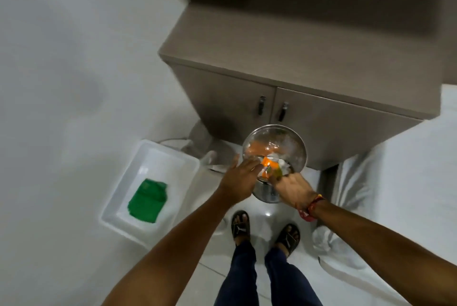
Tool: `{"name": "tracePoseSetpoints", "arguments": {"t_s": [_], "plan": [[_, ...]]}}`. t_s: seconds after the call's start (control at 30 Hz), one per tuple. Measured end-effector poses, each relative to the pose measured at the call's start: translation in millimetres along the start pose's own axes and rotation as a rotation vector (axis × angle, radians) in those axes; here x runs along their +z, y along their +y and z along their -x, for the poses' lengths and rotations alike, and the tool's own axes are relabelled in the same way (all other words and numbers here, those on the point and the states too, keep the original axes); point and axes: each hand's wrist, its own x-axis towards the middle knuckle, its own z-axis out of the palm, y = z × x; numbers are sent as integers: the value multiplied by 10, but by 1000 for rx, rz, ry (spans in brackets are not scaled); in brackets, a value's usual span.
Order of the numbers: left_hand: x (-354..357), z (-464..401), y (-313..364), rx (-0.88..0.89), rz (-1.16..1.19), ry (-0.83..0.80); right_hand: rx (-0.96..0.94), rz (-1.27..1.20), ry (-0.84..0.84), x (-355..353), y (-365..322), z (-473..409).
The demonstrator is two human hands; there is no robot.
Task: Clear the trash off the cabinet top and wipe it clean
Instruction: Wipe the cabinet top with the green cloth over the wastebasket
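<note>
A round steel trash bin (265,194) stands on the floor in front of the brown cabinet (309,41), its shiny lid (274,149) raised. Orange, green and white trash (270,167) sits at the bin's mouth. My left hand (241,178) hovers flat beside the bin's left rim, fingers apart, touching the orange wrapper's edge. My right hand (290,188) reaches over the bin from the right, fingers pinched on the trash. The cabinet top looks bare in this blurred view.
A white plastic tub (128,211) on the floor at left holds a green cloth (147,200). A bed with white sheets (400,194) borders the right. My sandalled feet (264,229) stand on the tiled floor behind the bin.
</note>
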Motion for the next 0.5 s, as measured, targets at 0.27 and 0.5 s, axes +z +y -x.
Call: {"name": "tracePoseSetpoints", "arguments": {"t_s": [0.27, 0.5], "plan": [[1233, -924, 286, 200, -359, -207, 230, -374, -288, 1703, 397, 13], [2931, -1603, 323, 392, -392, -275, 73, -341, -141, 3039, 720, -521]]}}
